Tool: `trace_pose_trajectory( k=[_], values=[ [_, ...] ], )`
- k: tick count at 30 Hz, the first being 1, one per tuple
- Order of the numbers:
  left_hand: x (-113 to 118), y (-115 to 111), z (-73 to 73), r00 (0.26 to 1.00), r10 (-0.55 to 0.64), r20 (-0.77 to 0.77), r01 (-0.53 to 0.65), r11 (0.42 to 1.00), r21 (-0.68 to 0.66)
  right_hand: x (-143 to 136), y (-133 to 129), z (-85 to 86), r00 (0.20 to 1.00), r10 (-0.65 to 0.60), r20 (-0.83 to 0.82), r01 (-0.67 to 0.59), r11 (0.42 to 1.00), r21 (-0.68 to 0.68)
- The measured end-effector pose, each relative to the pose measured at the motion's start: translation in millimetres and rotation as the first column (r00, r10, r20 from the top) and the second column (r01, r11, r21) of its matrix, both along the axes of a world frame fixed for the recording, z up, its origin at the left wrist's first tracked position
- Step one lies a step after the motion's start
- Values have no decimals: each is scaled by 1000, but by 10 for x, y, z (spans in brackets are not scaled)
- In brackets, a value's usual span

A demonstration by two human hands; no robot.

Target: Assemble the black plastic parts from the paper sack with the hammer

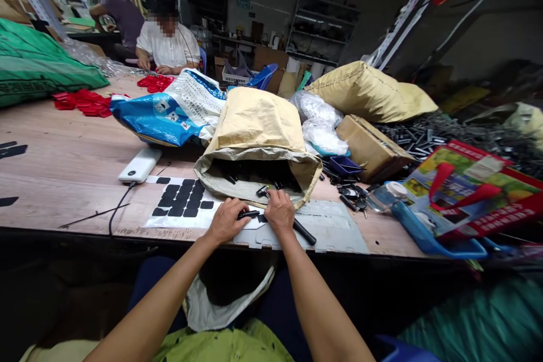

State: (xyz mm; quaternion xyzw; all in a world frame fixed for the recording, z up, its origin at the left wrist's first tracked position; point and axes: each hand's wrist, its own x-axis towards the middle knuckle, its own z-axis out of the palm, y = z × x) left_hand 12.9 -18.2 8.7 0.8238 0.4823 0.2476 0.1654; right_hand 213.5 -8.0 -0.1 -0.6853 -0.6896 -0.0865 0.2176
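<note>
My left hand [229, 219] is closed round a short black tube-like piece [249, 214] above the table's front edge. At the mouth of an open paper sack [254, 141], my right hand [280, 210] pinches a small black piece with a shiny metal end [263, 190]. Dark pieces [231, 179] lie inside the sack; its depth is in shadow. A thick black rod [304, 232] rests beside my right wrist on a grey board [335, 226]. Left of my hands, rows of black rounded patches [180, 198] sit on a white sheet [159, 222].
A white power bank [139, 165] with a cable lies to the left. Blue-white sack [169, 113] and red pieces [82, 103] are behind it. On the right are a bottle [386, 197], a blue tray [441, 243] and a red bag [470, 192]. Two people sit across the room.
</note>
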Motion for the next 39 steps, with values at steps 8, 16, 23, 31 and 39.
trace_pose_trajectory(
  k=[8,16,23,31,39],
  values=[
    [-7,73,-97,997,39,64,-34,996,-78,89,29,125,997,19,-71,-25,996,-80],
    [-5,52,-29,990,84,113,-65,985,-161,156,-361,321,868,223,-444,-217,974,65],
    [15,55,-8,980,143,142,-110,970,-217,-16,-599,374,848,276,-452,-265,960,89],
    [18,49,-31,981,141,135,-112,973,-203,-89,-680,310,883,269,-385,-284,959,18],
    [9,56,-35,984,128,123,-104,977,-188,-256,-683,348,868,341,-361,-353,935,33]
  ],
)
